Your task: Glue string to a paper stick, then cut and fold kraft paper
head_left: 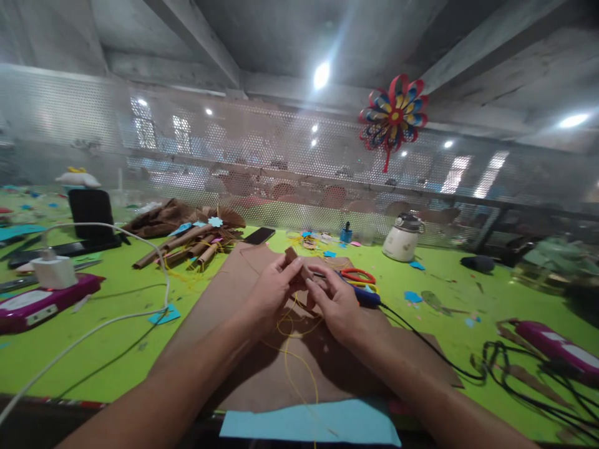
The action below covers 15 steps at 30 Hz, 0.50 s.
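Between the fingertips of both hands is a small folded piece of brown paper (pixel 292 253), partly covered by the fingers. My left hand (pixel 272 288) pinches it from the left. From the right, my right hand (pixel 337 304) grips it with thumb and fingers. Yellow thread (pixel 302 358) hangs in loops below the hands and trails toward the front edge. Underneath lies a large sheet of brown paper (pixel 224 337). Just beyond my right hand are scissors with red and yellow handles (pixel 359 274) and a blue-handled corded tool (pixel 367 297).
Rolled brown paper pieces (pixel 187 249) lie at back left, near a phone (pixel 260 235). A white charger (pixel 53 269) sits in a purple power strip (pixel 51 302). Black cables (pixel 505 368) coil at right. A white jar (pixel 401 240) stands farther back. Blue paper (pixel 309 423) lies in front.
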Each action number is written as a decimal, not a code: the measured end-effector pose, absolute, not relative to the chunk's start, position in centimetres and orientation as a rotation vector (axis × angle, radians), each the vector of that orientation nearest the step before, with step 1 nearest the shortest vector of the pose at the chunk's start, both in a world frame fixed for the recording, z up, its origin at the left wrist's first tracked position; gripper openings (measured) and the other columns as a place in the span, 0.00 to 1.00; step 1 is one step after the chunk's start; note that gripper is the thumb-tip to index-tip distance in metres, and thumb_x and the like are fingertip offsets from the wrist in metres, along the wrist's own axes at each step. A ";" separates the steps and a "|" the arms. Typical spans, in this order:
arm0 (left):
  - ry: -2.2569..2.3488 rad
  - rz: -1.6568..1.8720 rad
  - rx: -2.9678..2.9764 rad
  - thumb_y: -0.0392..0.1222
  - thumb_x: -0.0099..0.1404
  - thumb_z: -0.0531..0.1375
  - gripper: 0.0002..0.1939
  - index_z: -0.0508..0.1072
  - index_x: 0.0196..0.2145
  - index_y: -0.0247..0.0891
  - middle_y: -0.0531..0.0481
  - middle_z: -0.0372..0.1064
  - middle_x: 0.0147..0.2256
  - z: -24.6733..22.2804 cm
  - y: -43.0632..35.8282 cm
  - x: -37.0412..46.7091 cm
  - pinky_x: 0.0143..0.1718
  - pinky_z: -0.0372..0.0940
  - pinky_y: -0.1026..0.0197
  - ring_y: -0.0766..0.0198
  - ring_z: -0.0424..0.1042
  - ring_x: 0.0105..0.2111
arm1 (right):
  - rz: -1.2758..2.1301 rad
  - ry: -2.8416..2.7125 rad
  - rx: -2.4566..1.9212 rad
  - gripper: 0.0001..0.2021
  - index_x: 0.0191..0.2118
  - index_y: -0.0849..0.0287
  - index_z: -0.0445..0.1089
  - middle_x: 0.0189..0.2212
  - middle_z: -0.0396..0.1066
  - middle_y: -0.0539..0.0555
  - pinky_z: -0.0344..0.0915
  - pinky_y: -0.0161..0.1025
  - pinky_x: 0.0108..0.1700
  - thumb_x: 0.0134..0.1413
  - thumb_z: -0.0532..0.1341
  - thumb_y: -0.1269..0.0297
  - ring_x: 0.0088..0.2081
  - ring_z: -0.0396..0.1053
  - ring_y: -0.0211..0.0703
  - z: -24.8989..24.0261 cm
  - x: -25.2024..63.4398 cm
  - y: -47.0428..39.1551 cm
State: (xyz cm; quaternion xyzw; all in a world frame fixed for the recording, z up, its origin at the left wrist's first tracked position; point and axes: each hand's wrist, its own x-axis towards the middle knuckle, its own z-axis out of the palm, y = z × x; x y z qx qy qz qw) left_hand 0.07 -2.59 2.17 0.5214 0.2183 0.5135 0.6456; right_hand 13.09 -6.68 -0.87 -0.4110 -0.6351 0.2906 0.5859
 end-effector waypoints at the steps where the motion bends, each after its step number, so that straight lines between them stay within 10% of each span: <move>1: 0.489 1.160 1.178 0.48 0.58 0.64 0.11 0.69 0.32 0.37 0.51 0.69 0.26 2.1 -2.5 0.0 0.28 0.64 0.64 0.66 0.69 0.25 | 0.709 -1.483 -0.942 0.19 0.51 0.61 0.65 0.21 0.67 0.46 0.63 0.35 0.28 0.59 0.58 0.55 0.24 0.66 0.37 -0.8 13.1 -6.8; 15: 0.627 1.128 1.114 0.49 0.60 0.61 0.14 0.66 0.28 0.35 0.50 0.69 0.23 1.4 -2.0 -0.4 0.20 0.59 0.69 0.69 0.68 0.20 | 0.925 -1.398 -0.908 0.23 0.54 0.62 0.65 0.24 0.69 0.49 0.66 0.36 0.28 0.57 0.58 0.54 0.24 0.67 0.36 -1.1 12.5 -7.8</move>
